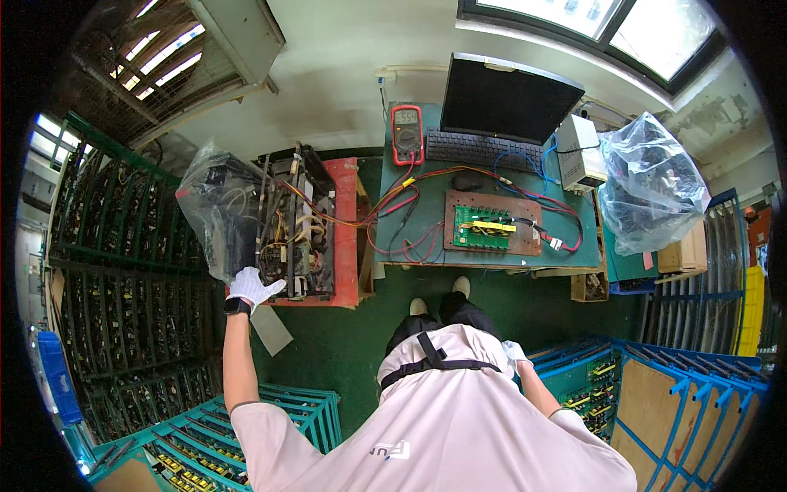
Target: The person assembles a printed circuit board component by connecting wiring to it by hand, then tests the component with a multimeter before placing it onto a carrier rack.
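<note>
My left hand [256,289], in a white glove with a dark watch at the wrist, lies at the near edge of an opened electronic unit [299,230] full of wires and parts. Its thumb stands apart from the fingers, which touch the lower end of a transparent plastic bag [215,205] draped along the unit's left side. Close to my right hip is my right hand [515,354], also gloved; its fingers are mostly hidden. A green circuit board [467,228] sits on a brown plate [526,238] on the green table [410,211].
A red multimeter [406,135], a keyboard [484,149] and a monitor [512,97] stand on the table. Cables run from the unit across to the board. Racks of boards [131,320] rise at left, and a blue-framed rack [689,394] stands near right. A bagged object [652,184] is at far right.
</note>
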